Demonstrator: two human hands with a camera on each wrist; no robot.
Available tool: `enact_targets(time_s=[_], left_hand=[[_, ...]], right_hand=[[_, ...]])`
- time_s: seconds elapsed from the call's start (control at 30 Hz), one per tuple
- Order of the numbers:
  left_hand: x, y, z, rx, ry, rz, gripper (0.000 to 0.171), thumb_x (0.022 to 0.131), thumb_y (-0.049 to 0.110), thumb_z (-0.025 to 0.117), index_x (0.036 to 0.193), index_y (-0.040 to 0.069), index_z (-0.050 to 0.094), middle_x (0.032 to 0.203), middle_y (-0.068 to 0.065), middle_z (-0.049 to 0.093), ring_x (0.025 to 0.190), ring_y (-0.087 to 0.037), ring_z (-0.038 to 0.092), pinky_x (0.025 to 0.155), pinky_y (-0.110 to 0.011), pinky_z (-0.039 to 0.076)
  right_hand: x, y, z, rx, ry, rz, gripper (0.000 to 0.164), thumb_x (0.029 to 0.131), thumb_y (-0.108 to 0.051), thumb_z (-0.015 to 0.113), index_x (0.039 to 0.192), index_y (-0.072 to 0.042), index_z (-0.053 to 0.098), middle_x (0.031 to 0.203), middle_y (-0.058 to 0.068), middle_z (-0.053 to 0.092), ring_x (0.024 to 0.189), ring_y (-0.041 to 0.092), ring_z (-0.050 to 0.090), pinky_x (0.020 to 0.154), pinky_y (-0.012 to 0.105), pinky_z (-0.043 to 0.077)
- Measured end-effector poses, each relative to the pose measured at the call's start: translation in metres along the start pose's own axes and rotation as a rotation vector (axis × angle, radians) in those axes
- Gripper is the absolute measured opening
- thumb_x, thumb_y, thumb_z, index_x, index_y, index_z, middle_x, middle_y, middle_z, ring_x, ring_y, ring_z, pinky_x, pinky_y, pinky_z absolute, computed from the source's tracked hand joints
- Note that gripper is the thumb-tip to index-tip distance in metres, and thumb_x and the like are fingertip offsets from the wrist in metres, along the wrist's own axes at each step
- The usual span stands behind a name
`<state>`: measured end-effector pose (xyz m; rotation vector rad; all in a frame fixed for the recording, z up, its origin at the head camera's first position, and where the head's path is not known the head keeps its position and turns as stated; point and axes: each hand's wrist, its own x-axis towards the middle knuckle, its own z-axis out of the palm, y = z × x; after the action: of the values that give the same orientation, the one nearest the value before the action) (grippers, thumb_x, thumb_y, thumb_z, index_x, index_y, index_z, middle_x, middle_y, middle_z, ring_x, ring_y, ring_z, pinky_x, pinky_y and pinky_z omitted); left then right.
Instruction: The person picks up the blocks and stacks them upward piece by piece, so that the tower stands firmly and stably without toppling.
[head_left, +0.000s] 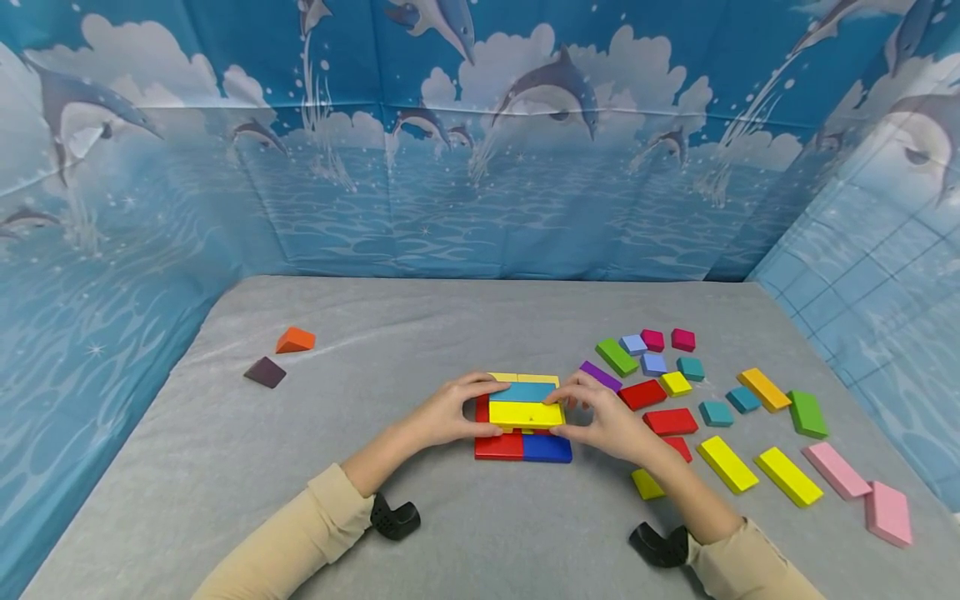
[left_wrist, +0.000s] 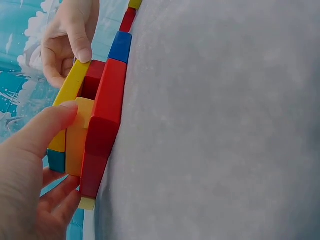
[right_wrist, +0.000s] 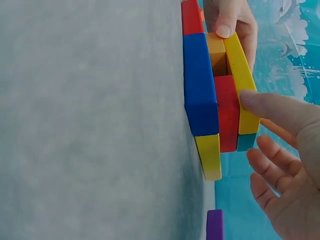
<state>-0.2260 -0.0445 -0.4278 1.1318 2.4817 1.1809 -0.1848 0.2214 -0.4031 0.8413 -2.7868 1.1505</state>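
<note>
A tabletop covered in wrinkled grey cloth (head_left: 390,333) carries solid-coloured blocks. Toward the left lie an orange wedge-shaped block (head_left: 296,340) and a dark purple block (head_left: 266,372), near each other. At the middle, a flat red rectangular block (head_left: 498,447) and a flat blue rectangular block (head_left: 547,449) touch, forming a low stack's front base. Rightward, scattered blocks include a long purple block (head_left: 601,376) and a pink rectangular block (head_left: 888,513).

Blue backdrop (head_left: 472,221) w/ dolphin (head_left: 555,87) & cloud (head_left: 135,58) prints surrounds grey cloth (head_left: 180,492) at back & sides. Tile-like grid (head_left: 862,283) on R side; light's brighter there.
</note>
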Motion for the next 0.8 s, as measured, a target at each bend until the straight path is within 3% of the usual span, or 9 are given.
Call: enact_targets(time_s=[0.13, 0.3, 0.43, 0.8], left_hand=[[0.0007, -0.0010, 0.0008, -0.005, 0.008, 0.007, 0.058, 0.077, 0.028, 0.074, 0.130, 0.014, 0.052, 0.131, -0.007, 0.047, 0.118, -0.022, 0.045, 0.099, -0.039, 0.038], [0.0009, -0.0005, 0.0011, -0.004, 0.013, 0.016, 0.058, 0.077, 0.026, 0.074, 0.130, 0.014, 0.052, 0.131, -0.007, 0.048, 0.118, -0.021, 0.045, 0.099, -0.038, 0.037], [0.0002, 0.0014, 0.0005, 0.005, 0.009, 0.019, 0.059, 0.078, 0.027, 0.073, 0.130, 0.014, 0.052, 0.130, -0.007, 0.048, 0.117, -0.021, 0.045, 0.099, -0.038, 0.037], [0.0003, 0.0035, 0.0014, 0.023, 0.013, 0.024, 0.058, 0.078, 0.026, 0.073, 0.130, 0.012, 0.051, 0.131, -0.007, 0.046, 0.117, -0.021, 0.044, 0.099, -0.038, 0.038]], right_hand=[[0.0006, 0.0019, -0.0005, -0.020, 0.013, 0.011, 0.052, 0.072, -0.018, 0.078, 0.118, -0.011, 0.056, 0.111, 0.006, 0.051, 0.095, 0.023, 0.052, 0.076, 0.036, 0.050], [0.0016, 0.0049, -0.0013, -0.023, -0.059, 0.051, 0.066, 0.075, -0.025, 0.076, 0.132, -0.010, 0.046, 0.128, 0.009, 0.048, 0.107, 0.025, 0.052, 0.086, 0.042, 0.048], [0.0030, 0.0073, -0.0001, -0.030, -0.095, 0.043, 0.067, 0.077, -0.029, 0.074, 0.133, -0.007, 0.045, 0.130, 0.012, 0.049, 0.107, 0.025, 0.053, 0.087, 0.042, 0.047], [0.0031, 0.0082, 0.0016, -0.043, -0.093, 0.042, 0.064, 0.077, -0.025, 0.074, 0.132, -0.008, 0.045, 0.129, 0.010, 0.050, 0.105, 0.020, 0.054, 0.087, 0.039, 0.048]])
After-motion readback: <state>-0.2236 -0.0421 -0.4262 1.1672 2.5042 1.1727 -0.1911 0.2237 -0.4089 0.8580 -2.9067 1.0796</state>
